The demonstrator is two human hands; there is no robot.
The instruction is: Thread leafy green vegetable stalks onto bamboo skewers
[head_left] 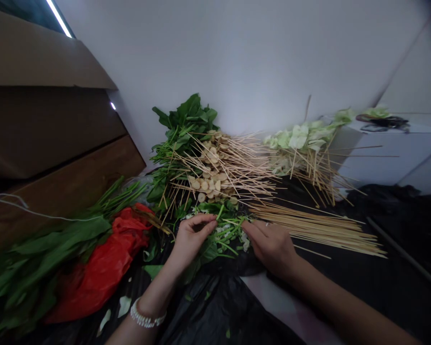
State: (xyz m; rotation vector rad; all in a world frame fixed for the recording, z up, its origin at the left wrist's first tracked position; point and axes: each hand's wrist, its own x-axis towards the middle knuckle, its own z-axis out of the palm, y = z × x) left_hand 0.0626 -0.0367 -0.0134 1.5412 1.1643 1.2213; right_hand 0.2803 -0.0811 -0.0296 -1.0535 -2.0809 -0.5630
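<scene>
My left hand (194, 237), with a beaded bracelet (145, 316) on its wrist, pinches a short green stem (220, 212) between thumb and fingertips. A little to the right, my right hand (271, 244) is closed, knuckles up, a ring on one finger. Whatever its fingertips hold is hidden; thin green stems end close to them. Between and below both hands lies a loose pile of cut stems and leaves (226, 239) on black plastic (215, 311). Bare wooden skewers (319, 227) lie in a row beyond my right hand.
Skewered pale round slices (211, 184) are stacked behind the hands, with leafy greens (188, 120) at their left. Skewered pale green leaves (301, 136) stand back right. A red plastic bag (104, 268) wraps more greens (50, 258) at left, below a cardboard box (50, 129).
</scene>
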